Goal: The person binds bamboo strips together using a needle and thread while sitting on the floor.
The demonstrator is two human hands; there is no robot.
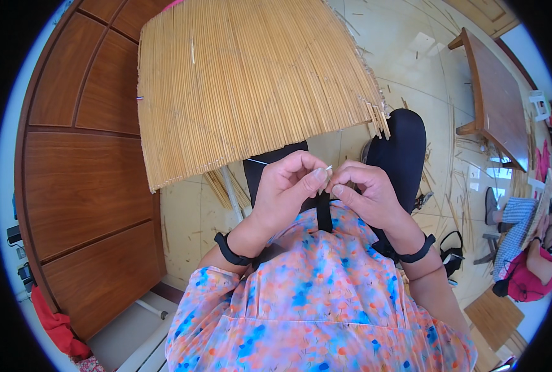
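Observation:
My left hand (291,185) and my right hand (368,189) meet above my lap, fingertips close together. Both are closed in a pinch. A thin whitish strand (329,167) shows its end at the left fingertips; what the right fingers grip is too small to make out. Behind the left knuckles a slim, pale-blue needle-like piece (257,161) sticks out to the left. Just beyond my hands stands a large mat of straw-coloured reeds (251,80), bound side by side. A few loose reed ends (378,121) jut from its right corner.
Brown wooden cabinets (90,192) line the left side. Loose reeds (223,189) lie under the mat, and more scraps litter the tiled floor. A wooden table (496,93) stands at far right. Below it, another person in pink (530,273) sits near a small wooden stool (493,316).

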